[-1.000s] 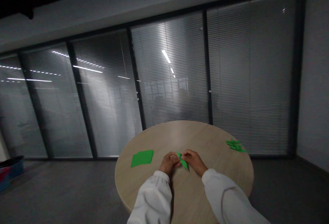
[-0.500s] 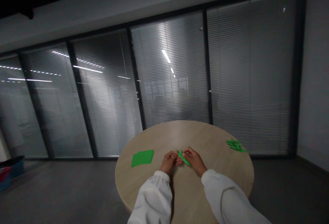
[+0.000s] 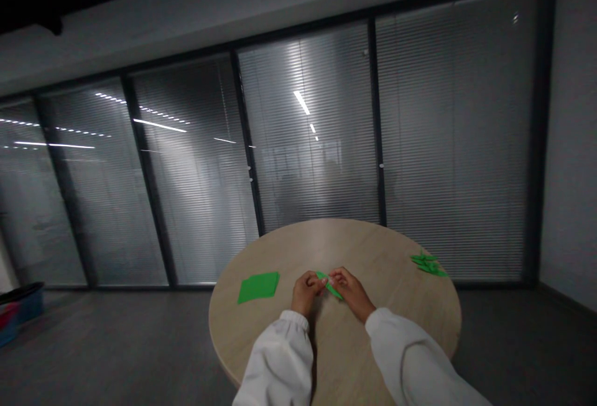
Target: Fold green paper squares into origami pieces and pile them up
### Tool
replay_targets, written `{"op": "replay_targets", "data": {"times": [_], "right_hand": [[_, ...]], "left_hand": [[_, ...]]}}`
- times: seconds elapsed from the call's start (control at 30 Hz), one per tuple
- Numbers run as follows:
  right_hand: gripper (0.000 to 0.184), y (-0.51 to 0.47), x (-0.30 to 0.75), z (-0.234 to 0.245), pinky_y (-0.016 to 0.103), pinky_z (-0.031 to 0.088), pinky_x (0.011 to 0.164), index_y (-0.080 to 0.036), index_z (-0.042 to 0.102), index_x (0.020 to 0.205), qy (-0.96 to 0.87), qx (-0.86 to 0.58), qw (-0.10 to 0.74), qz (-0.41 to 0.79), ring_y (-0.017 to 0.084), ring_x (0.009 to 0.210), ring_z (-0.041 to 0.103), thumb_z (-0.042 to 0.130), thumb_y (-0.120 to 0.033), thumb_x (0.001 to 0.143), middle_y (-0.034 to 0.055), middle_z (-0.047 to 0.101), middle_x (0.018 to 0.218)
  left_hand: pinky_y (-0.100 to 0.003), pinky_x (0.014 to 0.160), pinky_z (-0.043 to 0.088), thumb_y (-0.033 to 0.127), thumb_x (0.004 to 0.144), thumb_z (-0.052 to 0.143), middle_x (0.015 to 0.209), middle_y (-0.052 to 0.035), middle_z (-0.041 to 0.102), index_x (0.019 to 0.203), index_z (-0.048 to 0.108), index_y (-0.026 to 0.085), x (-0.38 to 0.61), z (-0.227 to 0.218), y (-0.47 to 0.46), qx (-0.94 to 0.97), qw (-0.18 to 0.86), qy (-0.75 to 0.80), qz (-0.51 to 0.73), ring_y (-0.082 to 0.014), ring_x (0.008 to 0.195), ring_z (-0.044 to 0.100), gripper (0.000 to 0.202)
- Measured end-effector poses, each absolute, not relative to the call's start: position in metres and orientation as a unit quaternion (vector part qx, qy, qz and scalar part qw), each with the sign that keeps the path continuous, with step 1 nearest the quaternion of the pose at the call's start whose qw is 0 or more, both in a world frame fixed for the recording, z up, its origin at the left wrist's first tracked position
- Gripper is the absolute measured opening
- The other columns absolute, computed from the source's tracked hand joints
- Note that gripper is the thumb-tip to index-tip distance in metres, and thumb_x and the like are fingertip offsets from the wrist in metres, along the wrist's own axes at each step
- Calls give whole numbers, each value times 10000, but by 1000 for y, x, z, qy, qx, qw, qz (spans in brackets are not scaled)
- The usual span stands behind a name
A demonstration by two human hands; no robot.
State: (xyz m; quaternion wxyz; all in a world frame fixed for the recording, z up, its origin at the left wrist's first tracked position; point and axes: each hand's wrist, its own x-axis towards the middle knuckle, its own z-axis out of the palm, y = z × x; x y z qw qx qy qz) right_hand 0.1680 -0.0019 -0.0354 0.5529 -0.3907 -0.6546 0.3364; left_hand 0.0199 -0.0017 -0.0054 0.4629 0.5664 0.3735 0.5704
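Between my two hands, over the middle of the round table, is a narrow piece of folded green paper (image 3: 334, 292), slanting down to the right. My left hand (image 3: 305, 290) pinches its upper left side, fingers closed. My right hand (image 3: 349, 290) has its thumb and fingertips closed on the right side of the same piece. A stack of flat green paper (image 3: 258, 287) lies to the left of my left hand. Toward the right edge of the table is a small pile of folded green paper pieces (image 3: 428, 265).
The round wooden table (image 3: 326, 238) has a curved edge close to my forearms. Behind it runs a glass partition with blinds (image 3: 317, 176). Dark bins, one with red and blue on it (image 3: 28, 306), stand on the floor at far left.
Both hands have shifted their fingers on the folded paper. The left fingers are now curled more over its upper end, and the piece looks narrower and flatter.
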Motion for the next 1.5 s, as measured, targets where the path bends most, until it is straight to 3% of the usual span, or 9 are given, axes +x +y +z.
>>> {"op": "replay_targets", "data": {"times": [0.1,0.27,0.57,0.93,1.1,1.3,1.4,1.5], "right_hand": [[342,-1,167,-38,228,456,514,-220,539,870,-628,-393,551,385,162,710,578,605,-524,728,14,600,797],[375,1,168,-40,218,425,482,-201,551,794,-616,-374,554,415,129,584,546,612,-561,712,-7,593,685],[440,-2,168,-35,231,413,490,-164,633,754,-604,-369,546,449,164,623,622,612,-600,695,47,685,679],[405,0,170,-35,223,378,478,-163,621,702,-617,-380,552,412,121,500,541,598,-567,721,30,670,611],[364,-1,170,-32,219,372,483,-167,621,710,-623,-396,546,396,122,517,539,597,-529,734,27,669,623],[353,0,170,-35,217,375,496,-173,633,708,-640,-407,533,376,132,559,562,614,-525,724,29,684,651],[349,0,170,-35,218,375,505,-171,647,734,-638,-391,542,383,133,570,563,620,-520,725,29,684,663],[360,1,169,-36,221,370,500,-167,656,744,-631,-380,545,402,135,568,564,624,-525,723,31,679,662]], "left_hand": [[-193,448,379,388,487,825,467,44,524,572,553,149,19,-6,-1,572,454,385,564,-73,435,463,373],[-201,458,354,373,492,806,476,37,524,582,575,149,21,-4,-4,574,453,386,563,-78,446,452,335],[-193,454,279,352,550,781,482,33,536,622,585,134,20,-11,2,589,444,362,569,-68,442,432,301],[-201,508,365,331,585,771,563,-2,627,693,632,126,21,-7,-3,596,455,333,572,-104,510,544,270],[-199,472,377,369,578,780,574,-20,654,807,663,118,22,-5,-3,581,454,355,575,-111,496,556,359],[-199,462,409,390,559,787,549,-33,647,733,686,106,19,-6,-1,563,438,386,585,-127,517,575,348],[-199,471,426,376,593,767,593,-34,670,919,697,113,18,-3,-4,569,438,371,589,-132,538,591,425],[-213,515,465,352,639,734,805,-76,725,1066,675,144,17,-3,-5,592,405,358,598,-137,604,619,478]]}}
